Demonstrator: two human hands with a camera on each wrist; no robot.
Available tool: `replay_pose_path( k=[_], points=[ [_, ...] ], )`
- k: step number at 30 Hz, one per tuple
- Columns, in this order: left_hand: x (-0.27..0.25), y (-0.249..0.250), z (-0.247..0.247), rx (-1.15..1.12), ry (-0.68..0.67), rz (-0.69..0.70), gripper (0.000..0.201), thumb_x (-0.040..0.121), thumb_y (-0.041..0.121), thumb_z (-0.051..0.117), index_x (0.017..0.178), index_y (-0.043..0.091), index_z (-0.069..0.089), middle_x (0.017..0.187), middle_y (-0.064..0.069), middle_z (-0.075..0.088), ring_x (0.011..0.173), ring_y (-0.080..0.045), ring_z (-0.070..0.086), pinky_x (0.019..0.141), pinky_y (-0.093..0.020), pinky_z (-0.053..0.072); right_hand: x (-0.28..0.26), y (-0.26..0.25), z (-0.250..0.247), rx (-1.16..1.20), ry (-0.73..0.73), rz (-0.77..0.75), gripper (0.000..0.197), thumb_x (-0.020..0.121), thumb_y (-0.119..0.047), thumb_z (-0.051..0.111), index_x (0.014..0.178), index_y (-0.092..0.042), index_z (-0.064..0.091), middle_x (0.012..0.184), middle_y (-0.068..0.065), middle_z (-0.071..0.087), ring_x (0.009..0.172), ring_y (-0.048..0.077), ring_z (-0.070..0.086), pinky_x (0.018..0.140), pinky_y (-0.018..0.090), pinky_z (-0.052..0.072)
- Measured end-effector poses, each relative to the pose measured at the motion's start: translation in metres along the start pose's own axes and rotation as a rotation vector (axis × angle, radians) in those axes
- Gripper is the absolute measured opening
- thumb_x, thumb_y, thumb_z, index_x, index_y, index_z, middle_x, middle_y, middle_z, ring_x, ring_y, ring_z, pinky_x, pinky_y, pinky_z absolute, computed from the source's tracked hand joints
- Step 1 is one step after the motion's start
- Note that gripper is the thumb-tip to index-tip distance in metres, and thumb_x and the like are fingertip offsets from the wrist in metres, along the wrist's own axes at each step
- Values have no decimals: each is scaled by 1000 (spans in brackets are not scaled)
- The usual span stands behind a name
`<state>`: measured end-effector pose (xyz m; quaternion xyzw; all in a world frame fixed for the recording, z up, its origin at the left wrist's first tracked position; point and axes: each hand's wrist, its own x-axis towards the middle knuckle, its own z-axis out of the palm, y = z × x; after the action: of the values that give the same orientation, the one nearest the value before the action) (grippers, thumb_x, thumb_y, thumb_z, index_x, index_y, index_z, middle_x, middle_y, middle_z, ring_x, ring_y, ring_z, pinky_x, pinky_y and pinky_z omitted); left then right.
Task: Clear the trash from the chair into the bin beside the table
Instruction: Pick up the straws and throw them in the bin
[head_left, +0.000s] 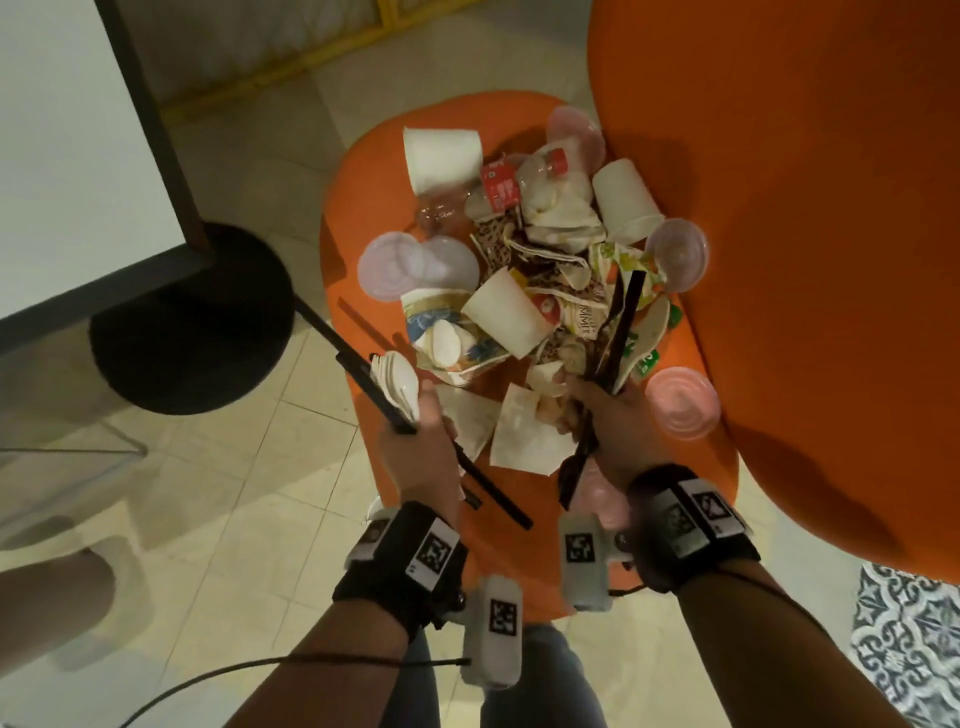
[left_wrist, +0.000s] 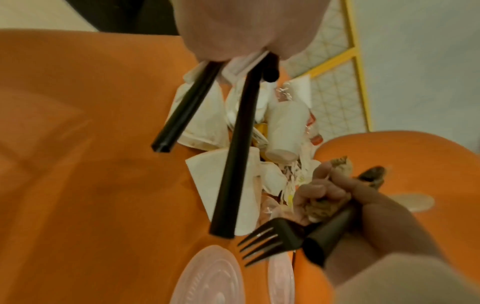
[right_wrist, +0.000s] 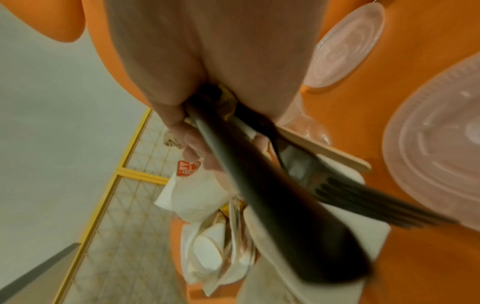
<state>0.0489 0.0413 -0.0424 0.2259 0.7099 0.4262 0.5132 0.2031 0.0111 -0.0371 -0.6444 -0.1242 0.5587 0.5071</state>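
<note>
Trash is piled on the orange chair seat: paper cups, clear plastic lids, a crushed bottle and wrappers. My left hand is at the pile's near left edge and grips black straws and white plastic spoons. My right hand is at the pile's near right side, gripping more black straws, a black fork, a wooden stick and crumpled paper. The black round bin stands on the floor left of the chair.
The chair's tall orange back rises close on the right. A white table with a dark frame hangs over the bin at the left. A yellow-framed partition stands behind. Tiled floor lies between me and the bin.
</note>
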Motion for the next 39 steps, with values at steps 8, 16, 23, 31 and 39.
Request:
replay_pose_path(
  k=[8, 16, 23, 31, 39],
  points=[
    [0, 23, 25, -150, -390, -240, 20, 88, 34, 61, 81, 17, 56, 52, 1, 45, 39, -13, 43, 42, -21, 38, 8, -19, -25, 384, -271, 105, 18, 94, -25, 51, 87, -9, 53, 60, -1, 40, 56, 18, 23, 55, 30, 21],
    [2, 41, 37, -371, -716, -290, 26, 94, 33, 44, 71, 22, 47, 44, 5, 35, 37, -11, 34, 40, -20, 34, -1, -25, -40, 501, -467, 60, 22, 92, -24, 39, 77, -13, 51, 52, -3, 32, 50, 15, 22, 60, 34, 12],
    [31, 41, 22, 23, -483, -63, 28, 90, 33, 58, 64, 25, 58, 46, 3, 37, 37, -12, 36, 47, -26, 32, 6, -29, -40, 120, -146, 45, 6, 92, -5, 53, 86, -6, 52, 52, 5, 37, 47, 19, 35, 49, 31, 32],
    [89, 52, 25, 76, -255, -33, 32, 87, 26, 64, 63, 12, 47, 37, 3, 39, 32, -11, 37, 38, -17, 32, 60, -39, -28, -468, 113, -153, 5, 91, -18, 57, 86, -19, 54, 63, 12, 53, 51, 24, 50, 50, 39, 44],
    [126, 46, 37, 134, -276, -33, 30, 86, 23, 66, 113, 13, 60, 61, -2, 47, 46, -10, 46, 43, -23, 40, 151, -51, 0, -1220, 132, -103, 66, 73, -71, 56, 121, -24, 49, 114, 2, 60, 100, 24, 61, 81, 39, 52]
  ],
)
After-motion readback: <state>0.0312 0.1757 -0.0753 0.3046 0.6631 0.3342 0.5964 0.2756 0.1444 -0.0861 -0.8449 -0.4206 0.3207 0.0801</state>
